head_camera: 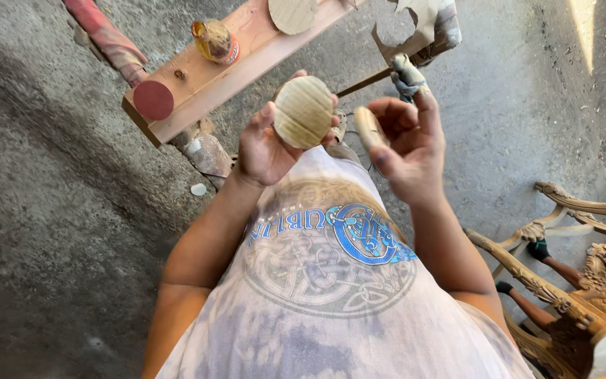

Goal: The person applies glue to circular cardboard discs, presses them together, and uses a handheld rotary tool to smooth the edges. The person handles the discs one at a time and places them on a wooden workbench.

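Starting at the left, a rolled red and pink cloth [106, 38] lies on the grey concrete floor [50, 210] beside a pale wooden plank [247, 60] that runs up toward the top edge. A dark red disc [153, 100] sits at the plank's near end, and further along it lies a small bottle [214, 41] on its side, amber with a yellow and red label wrapped round it. A second round wooden disc [292, 12] rests on the plank at the top edge. Stones [208, 154] lie under the plank's near end.

The left hand [268, 144] is raised in front of the chest, fingers and thumb clamped round the rim of a round, pale wooden disc [304, 112] with fine lines across its face. Just to the right, the right hand [408, 151] is loosely curled, pinching a small tan block [369, 128] between thumb and fingers; its forefinger is wrapped in a grey, worn bandage [408, 76]. The disc and the block are near each other but apart.

Behind the right hand, a piece of brown board with a round cut-out [405, 35] lies on the floor. At the far right stands carved, unfinished wooden furniture [583, 281], with another person's legs [562, 270] in green socks among it.
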Demonstrator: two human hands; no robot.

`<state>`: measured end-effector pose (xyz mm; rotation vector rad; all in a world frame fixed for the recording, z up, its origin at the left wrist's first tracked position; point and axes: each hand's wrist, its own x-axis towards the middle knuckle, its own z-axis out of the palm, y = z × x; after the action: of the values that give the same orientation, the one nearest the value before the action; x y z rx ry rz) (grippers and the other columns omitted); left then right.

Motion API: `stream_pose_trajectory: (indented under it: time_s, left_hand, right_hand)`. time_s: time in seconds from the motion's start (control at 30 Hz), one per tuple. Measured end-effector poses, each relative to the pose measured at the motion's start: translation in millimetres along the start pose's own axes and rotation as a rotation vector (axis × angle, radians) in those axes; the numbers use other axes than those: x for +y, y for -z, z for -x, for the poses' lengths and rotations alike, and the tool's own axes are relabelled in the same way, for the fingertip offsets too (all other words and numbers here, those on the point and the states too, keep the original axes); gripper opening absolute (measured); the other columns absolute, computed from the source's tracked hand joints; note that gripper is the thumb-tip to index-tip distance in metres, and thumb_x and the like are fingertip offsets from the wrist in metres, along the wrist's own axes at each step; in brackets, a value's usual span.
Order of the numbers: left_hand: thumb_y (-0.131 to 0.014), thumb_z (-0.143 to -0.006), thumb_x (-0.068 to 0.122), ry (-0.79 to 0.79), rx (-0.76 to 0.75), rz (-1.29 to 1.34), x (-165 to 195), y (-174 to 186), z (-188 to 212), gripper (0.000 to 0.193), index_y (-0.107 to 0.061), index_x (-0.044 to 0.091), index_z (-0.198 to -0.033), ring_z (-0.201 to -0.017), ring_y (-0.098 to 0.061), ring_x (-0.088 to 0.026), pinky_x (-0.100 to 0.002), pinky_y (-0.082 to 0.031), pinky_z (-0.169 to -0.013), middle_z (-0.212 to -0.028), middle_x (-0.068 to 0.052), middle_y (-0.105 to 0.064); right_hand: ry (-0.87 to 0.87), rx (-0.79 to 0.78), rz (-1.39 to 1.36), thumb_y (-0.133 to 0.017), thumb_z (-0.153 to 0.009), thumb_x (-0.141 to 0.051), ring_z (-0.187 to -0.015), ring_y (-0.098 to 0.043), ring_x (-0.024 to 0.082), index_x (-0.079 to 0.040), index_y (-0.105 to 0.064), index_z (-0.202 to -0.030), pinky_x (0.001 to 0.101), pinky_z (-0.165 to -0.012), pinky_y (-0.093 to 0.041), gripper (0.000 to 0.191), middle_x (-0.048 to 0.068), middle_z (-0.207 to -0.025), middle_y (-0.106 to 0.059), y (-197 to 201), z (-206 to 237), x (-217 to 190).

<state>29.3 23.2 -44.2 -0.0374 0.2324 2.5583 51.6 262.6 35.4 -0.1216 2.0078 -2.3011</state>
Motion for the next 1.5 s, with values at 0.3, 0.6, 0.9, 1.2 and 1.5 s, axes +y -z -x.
stream_pose_trajectory:
  time_s: [0.3, 0.6, 0.9, 1.2, 1.5]
  left_hand:
    - [-0.062, -0.103, 0.040, 0.025, -0.011, 0.071, -7, -25, -1, 0.080, -0.025, 0.012, -0.168, -0.149, -0.049, -0.028, -0.047, -0.041, -0.129, -0.162, -0.014, -0.047]
    - [-0.061, -0.104, 0.040, 0.010, -0.034, 0.024, -2, -28, 3, 0.077, -0.028, 0.010, -0.166, -0.138, -0.058, -0.030, -0.052, -0.048, -0.121, -0.152, -0.016, -0.053]
    - [-0.061, -0.103, 0.039, 0.026, -0.015, 0.049, -3, -27, 4, 0.080, -0.025, 0.010, -0.169, -0.140, -0.054, -0.027, -0.048, -0.043, -0.124, -0.155, -0.015, -0.052]
    - [-0.062, -0.103, 0.041, 0.038, -0.033, 0.024, -1, -29, 4, 0.080, -0.027, 0.010, -0.168, -0.143, -0.055, -0.029, -0.051, -0.044, -0.126, -0.155, -0.014, -0.052]
    - [-0.060, -0.105, 0.041, 0.003, -0.028, 0.025, -6, -24, 5, 0.076, -0.028, 0.012, -0.167, -0.139, -0.056, -0.029, -0.052, -0.045, -0.124, -0.154, -0.015, -0.052]
  right_hand:
    - [0.593, -0.097, 0.854, -0.094, -0.088, -0.028, -0.124, -0.063, 0.036, 0.000, -0.040, -0.152, 0.0443, -0.103, -0.055, 0.088, 0.022, -0.140, -0.059, -36, -27, 1]
    - [0.610, -0.154, 0.846, -0.095, -0.086, -0.025, -0.127, -0.059, 0.039, -0.003, -0.035, -0.155, 0.0483, -0.107, -0.054, 0.094, 0.022, -0.142, -0.053, -48, -26, 13]
    - [0.597, -0.155, 0.911, -0.096, -0.084, -0.024, -0.127, -0.059, 0.040, 0.001, -0.038, -0.154, 0.0489, -0.107, -0.054, 0.094, 0.023, -0.141, -0.054, -51, -25, 11]
    - [0.614, -0.167, 0.889, -0.097, -0.084, -0.021, -0.128, -0.059, 0.042, 0.001, -0.037, -0.152, 0.0508, -0.110, -0.052, 0.093, 0.024, -0.142, -0.053, -51, -26, 9]
    - [0.630, -0.156, 0.896, -0.100, -0.080, -0.021, -0.127, -0.059, 0.043, 0.002, -0.039, -0.151, 0.0548, -0.111, -0.051, 0.096, 0.023, -0.140, -0.053, -51, -27, 11]
